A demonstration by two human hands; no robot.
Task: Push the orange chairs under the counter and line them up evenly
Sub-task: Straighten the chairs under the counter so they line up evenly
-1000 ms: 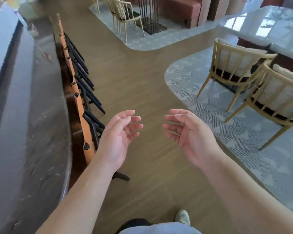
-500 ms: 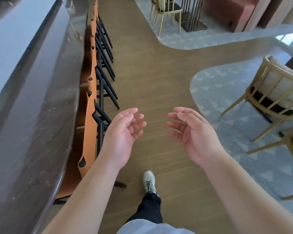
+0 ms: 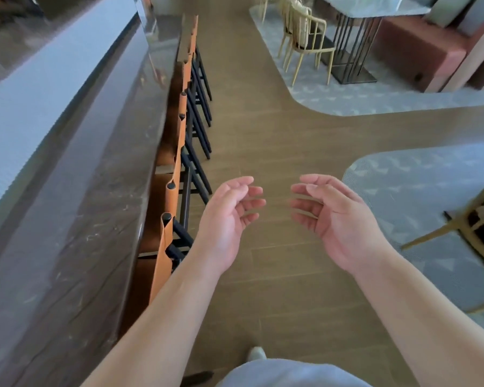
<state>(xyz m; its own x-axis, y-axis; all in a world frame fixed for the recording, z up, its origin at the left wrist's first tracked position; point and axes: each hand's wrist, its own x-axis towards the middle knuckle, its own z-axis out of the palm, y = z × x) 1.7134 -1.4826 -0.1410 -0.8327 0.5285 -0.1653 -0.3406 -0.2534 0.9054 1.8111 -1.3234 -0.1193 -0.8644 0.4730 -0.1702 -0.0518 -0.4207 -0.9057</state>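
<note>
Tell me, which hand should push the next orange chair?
Probably the left hand: it hangs empty beside the orange leather chair backs lined along the dark marble counter. The right hand, also empty, is farther away.

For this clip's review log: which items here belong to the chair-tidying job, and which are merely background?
Job: row of orange leather-backed chairs with black legs; dark marble counter; open left hand; open right hand.

Background: cream metal-framed dining chairs; grey patterned rug; red upholstered bench.

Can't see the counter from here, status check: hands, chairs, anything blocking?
Left hand and right hand open, holding nothing. Orange chairs tucked in a row along the counter. Wood floor beside them unobstructed.
</note>
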